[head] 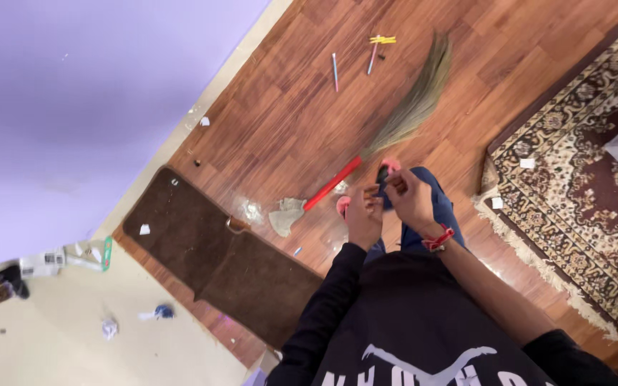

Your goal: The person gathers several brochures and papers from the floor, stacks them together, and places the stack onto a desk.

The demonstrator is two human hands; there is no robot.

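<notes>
Both hands, left (pixel 363 214) and right (pixel 410 199), pinch small dark item (pixel 383 174); broom (pixel 395 125) on floor (pixel 287 121).

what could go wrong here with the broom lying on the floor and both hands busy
The left hand and right hand are together on a small dark thing, too small to identify, so neither is free to catch a fall. The broom lies by the feet, and its red handle might trip or roll. Pens and paper scraps could slip underfoot.
</notes>
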